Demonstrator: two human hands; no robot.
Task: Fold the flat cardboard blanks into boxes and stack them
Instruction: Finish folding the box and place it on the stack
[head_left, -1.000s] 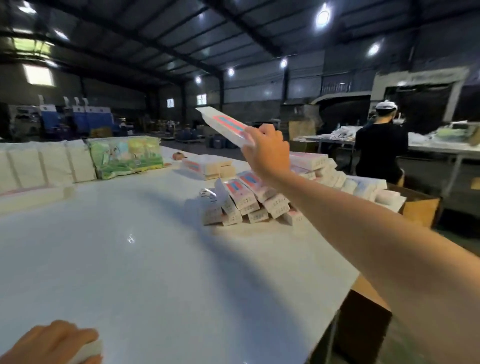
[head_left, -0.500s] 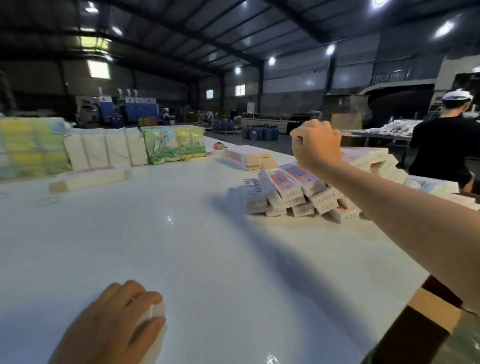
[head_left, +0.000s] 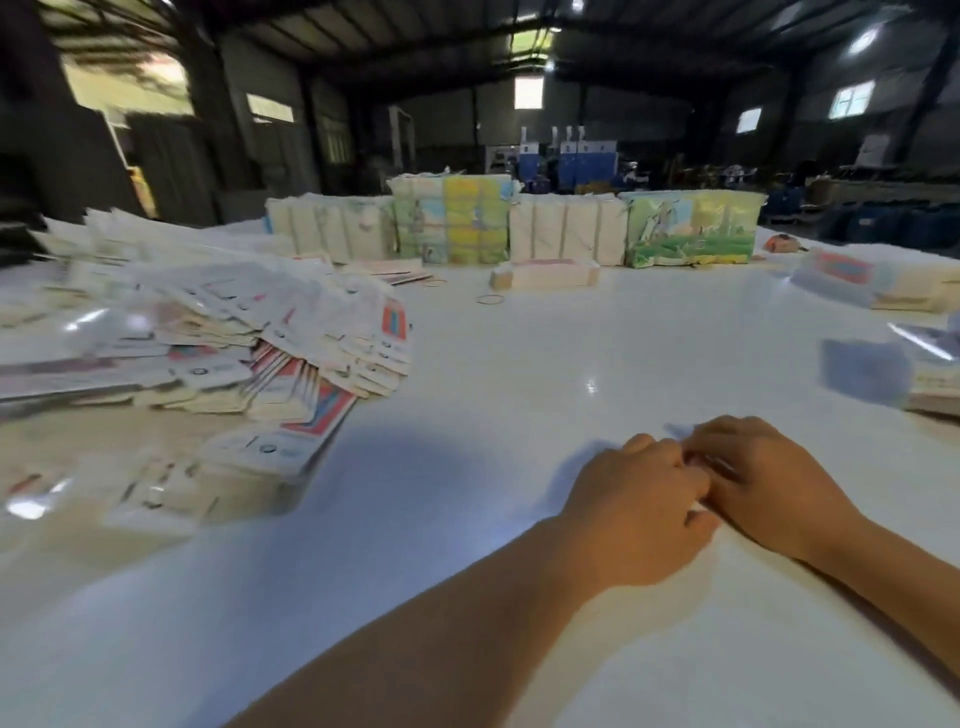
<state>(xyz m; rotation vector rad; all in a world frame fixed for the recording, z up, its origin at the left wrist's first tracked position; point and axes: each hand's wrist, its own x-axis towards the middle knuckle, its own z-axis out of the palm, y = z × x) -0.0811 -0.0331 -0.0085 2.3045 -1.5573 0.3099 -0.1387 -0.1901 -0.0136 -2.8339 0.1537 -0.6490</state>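
My left hand (head_left: 631, 512) and right hand (head_left: 769, 488) meet low on the white counter (head_left: 519, 374), knuckles touching, fingers of both curled inward over one small pale item at the join. Only a sliver of white shows under the left thumb, so I cannot tell what it is or how much of it either grip has; I judge it to be a blank or a part-folded box. The next supply, the fanned heap of flat cardboard blanks (head_left: 234, 343), lies to the left of the joined grip and farther from me, well apart from both hands. Its blanks splay with their long axes running from far left toward the grip, printed ends nearest. The left hand is the nearer one for the reach. Folded boxes (head_left: 930, 374) sit far to the right of the grip, at the frame edge, blurred. Bundled packs (head_left: 452, 218) stand beyond, across the counter.
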